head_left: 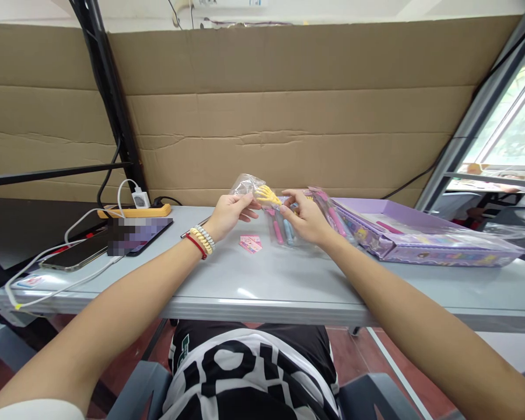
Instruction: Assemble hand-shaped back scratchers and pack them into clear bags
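The 2 hands meet near the centre of the frame, over the grey table [284, 286], with a yellow bundle [268, 195] of looped strands between them. The left hand [233, 216] appears to pinch the bundle's left end between thumb and fingertips, with a crumpled clear bag [247, 184] just beyond its fingers. The right hand [305, 217] has bent fingers, and its thumb tip lies by the bundle's right end; whether it grips anything I cannot tell, since the back of the hand hides part of the view. The step in hand looks to be handling the bundle beside the clear bag, though whether the strands are inside or outside the plastic is too small to tell. A next move would call for a steady left pinch, a light right touch so the loops stay together, and care not to snag the thin film. Below the hands, pink pens [276, 226] and a blue pen [288, 230] show through clear wrapping, and a small pink card [251, 244] lies on the table to their left. At the right of the frame sits an open purple box [441, 255], with more wrapped pink items [332, 216] by its left end.
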Demonstrator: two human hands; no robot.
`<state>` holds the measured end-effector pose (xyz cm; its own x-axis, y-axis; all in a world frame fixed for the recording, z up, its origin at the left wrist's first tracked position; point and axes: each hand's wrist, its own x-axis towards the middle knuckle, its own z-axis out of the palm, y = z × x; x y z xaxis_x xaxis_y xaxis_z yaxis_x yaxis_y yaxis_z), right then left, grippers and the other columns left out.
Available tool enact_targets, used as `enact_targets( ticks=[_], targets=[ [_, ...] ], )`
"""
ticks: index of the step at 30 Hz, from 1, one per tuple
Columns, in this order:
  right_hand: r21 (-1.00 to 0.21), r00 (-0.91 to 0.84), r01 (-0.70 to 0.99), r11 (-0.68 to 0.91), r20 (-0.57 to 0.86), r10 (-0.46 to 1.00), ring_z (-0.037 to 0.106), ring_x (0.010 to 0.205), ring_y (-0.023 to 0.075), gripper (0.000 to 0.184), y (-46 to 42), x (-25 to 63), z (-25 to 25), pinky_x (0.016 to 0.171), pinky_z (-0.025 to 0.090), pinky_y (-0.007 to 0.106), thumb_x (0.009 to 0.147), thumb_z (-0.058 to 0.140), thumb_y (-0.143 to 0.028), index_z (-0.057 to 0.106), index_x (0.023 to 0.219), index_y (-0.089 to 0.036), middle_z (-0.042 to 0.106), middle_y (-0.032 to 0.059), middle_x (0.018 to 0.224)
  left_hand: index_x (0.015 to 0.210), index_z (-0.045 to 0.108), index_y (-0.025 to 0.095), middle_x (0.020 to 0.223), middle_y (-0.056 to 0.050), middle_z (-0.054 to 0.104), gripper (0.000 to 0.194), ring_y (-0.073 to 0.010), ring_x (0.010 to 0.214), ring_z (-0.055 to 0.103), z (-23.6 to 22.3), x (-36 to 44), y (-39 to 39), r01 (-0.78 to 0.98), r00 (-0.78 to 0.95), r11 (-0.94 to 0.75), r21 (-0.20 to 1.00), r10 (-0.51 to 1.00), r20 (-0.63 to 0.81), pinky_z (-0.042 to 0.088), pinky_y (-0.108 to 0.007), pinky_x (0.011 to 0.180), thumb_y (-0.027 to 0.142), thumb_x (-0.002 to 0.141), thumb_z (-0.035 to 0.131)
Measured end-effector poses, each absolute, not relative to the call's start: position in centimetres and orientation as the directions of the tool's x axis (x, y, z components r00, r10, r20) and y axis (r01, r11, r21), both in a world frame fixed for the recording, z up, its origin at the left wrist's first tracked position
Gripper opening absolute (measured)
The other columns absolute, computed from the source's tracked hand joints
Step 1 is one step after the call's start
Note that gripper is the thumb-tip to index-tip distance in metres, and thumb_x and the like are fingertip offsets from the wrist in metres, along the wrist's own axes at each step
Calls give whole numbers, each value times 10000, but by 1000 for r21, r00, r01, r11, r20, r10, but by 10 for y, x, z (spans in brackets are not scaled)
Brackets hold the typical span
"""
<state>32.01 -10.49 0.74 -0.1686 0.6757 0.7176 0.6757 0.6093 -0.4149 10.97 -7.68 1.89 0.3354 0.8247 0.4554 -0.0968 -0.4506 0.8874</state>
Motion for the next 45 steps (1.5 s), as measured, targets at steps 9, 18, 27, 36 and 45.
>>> enact_targets(
  ticks=[9, 18, 27, 36, 45],
  targets=[
    [-477, -171, 668, 571, 648, 742, 571, 754, 188, 606, -101, 324, 5, 698, 446, 315, 927, 389, -459, 343, 1413, -100, 630, 78, 892, 701, 660, 114, 730, -110, 702, 397, -158, 597, 642, 19, 107, -78, -100, 479, -413, 905, 777, 408, 516, -276, 588, 509, 739, 680],
    [-700, -250, 442, 561, 505, 826, 514, 481, 54, 562, -106, 324, 9, 453, 431, 237, 907, 466, -471, 387, 1394, -201, 576, 96, 1177, 676, 657, 124, 696, -99, 693, 375, -146, 595, 632, 18, 103, -73, -80, 539, -387, 919, 758, 367, 517, -273, 616, 490, 761, 666],
    [-757, -249, 363, 544, 484, 839, 470, 441, 59, 484, -114, 320, 17, 408, 373, 223, 825, 606, -470, 555, 1168, -132, 651, 70, 898, 683, 680, 124, 747, -105, 695, 388, -141, 600, 625, 18, 104, -73, -29, 526, -413, 910, 768, 365, 512, -268, 605, 503, 762, 649],
    [-685, -231, 480, 548, 504, 832, 486, 437, 62, 559, -109, 318, 9, 420, 410, 242, 855, 560, -447, 420, 1306, -149, 633, 109, 1050, 694, 695, 140, 763, -89, 695, 386, -124, 620, 607, 17, 105, -77, 86, 562, -500, 862, 739, 373, 498, -245, 605, 509, 780, 621],
    [-634, -327, 464, 619, 527, 785, 474, 455, 65, 469, -104, 313, -2, 447, 394, 231, 918, 453, -447, 412, 1286, -160, 621, 58, 929, 708, 675, 124, 778, -86, 682, 464, -129, 622, 602, 15, 107, -77, 126, 647, -506, 854, 694, 316, 495, -270, 615, 584, 742, 626]
  ],
)
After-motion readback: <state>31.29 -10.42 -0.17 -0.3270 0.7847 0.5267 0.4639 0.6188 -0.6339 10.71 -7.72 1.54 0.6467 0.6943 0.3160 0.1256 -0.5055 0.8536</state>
